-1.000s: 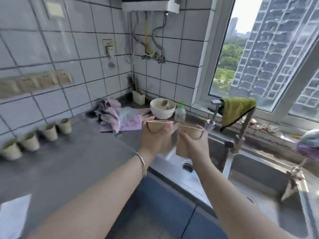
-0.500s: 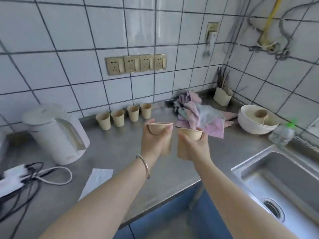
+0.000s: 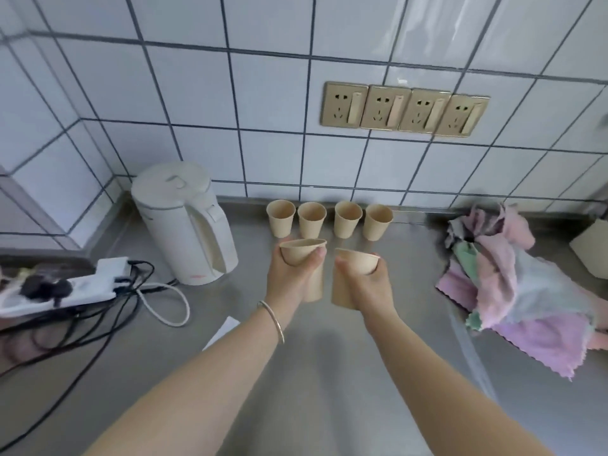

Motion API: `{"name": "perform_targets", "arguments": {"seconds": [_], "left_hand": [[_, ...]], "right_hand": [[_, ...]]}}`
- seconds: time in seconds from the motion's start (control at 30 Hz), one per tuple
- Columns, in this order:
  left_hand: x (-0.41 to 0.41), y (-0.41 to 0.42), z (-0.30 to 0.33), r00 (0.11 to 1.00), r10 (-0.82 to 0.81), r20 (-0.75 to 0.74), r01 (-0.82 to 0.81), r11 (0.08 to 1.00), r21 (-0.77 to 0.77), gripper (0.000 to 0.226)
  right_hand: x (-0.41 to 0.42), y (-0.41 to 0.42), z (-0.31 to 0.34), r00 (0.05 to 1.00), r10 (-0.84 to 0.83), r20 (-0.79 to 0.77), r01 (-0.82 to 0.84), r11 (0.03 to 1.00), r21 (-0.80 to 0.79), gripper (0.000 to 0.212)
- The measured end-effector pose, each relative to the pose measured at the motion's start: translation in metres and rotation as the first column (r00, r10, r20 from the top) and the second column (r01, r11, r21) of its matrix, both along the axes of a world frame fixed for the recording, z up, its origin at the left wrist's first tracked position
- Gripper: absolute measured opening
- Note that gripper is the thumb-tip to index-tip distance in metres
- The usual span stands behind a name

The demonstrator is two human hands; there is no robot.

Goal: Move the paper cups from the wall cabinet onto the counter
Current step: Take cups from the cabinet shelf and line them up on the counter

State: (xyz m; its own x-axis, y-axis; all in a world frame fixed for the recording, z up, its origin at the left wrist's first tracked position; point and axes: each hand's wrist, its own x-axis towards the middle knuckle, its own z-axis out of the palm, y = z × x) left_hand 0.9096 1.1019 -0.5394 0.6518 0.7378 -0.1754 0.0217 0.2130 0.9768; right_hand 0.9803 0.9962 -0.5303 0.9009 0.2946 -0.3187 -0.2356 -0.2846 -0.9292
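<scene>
Steel-grey counter point(image 3: 329, 373) is seen running under a white tiled wall point(image 3: 263, 110), with both forearms reaching out over it. At the left a white kettle point(image 3: 184, 225) is stood near the wall, and a white power strip point(image 3: 65, 291) with dark cables is laid at the far left. A heap of pink and pale cloths point(image 3: 519, 284) is piled at the right. Four gold sockets point(image 3: 403, 108) are set in the tiles. Four tan paper cups are lined upright against the wall point(image 3: 329, 220), just beside one another. One more cup point(image 3: 304, 258) is gripped in the left hand point(image 3: 289, 278), another cup point(image 3: 353, 274) in the right hand point(image 3: 368, 287); both are held above the counter, just in front of the row. A thin bracelet point(image 3: 271, 319) is worn on the left wrist.
</scene>
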Motion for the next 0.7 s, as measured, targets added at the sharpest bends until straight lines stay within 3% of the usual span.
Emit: {"name": "perform_targets", "arguments": {"seconds": [0.07, 0.13, 0.17, 0.3, 0.43, 0.6, 0.7], "left_hand": [[0.003, 0.017, -0.008, 0.999, 0.020, -0.050, -0.019, 1.000, 0.010, 0.075], [0.008, 0.032, -0.016, 0.995, 0.055, -0.088, -0.055, 0.998, 0.003, 0.059], [0.010, 0.040, -0.020, 0.991, 0.079, -0.105, -0.080, 0.997, -0.008, 0.054], [0.018, 0.065, -0.042, 0.983, 0.117, -0.144, -0.121, 0.993, -0.016, 0.049], [0.030, 0.087, -0.066, 0.968, 0.123, -0.218, -0.120, 0.992, 0.027, 0.064], [0.045, 0.108, -0.092, 0.954, 0.061, -0.294, -0.035, 0.995, 0.091, 0.064], [0.055, 0.117, -0.106, 0.954, 0.076, -0.291, -0.033, 0.988, 0.149, 0.067]], "right_hand": [[0.007, 0.016, -0.006, 0.999, 0.050, -0.021, -0.050, 0.998, -0.024, 0.050], [0.015, 0.031, -0.013, 0.995, 0.090, -0.042, -0.091, 0.995, -0.037, 0.021], [0.019, 0.038, -0.018, 0.994, 0.097, -0.044, -0.099, 0.994, -0.037, 0.017], [0.030, 0.063, -0.038, 0.992, 0.088, -0.089, -0.092, 0.995, -0.048, 0.023], [0.041, 0.087, -0.058, 0.995, 0.086, -0.050, -0.090, 0.992, -0.094, 0.074], [0.061, 0.107, -0.080, 0.998, 0.060, 0.034, -0.056, 0.993, -0.102, 0.053], [0.067, 0.117, -0.096, 0.997, 0.058, 0.051, -0.052, 0.993, -0.109, 0.065]]}}
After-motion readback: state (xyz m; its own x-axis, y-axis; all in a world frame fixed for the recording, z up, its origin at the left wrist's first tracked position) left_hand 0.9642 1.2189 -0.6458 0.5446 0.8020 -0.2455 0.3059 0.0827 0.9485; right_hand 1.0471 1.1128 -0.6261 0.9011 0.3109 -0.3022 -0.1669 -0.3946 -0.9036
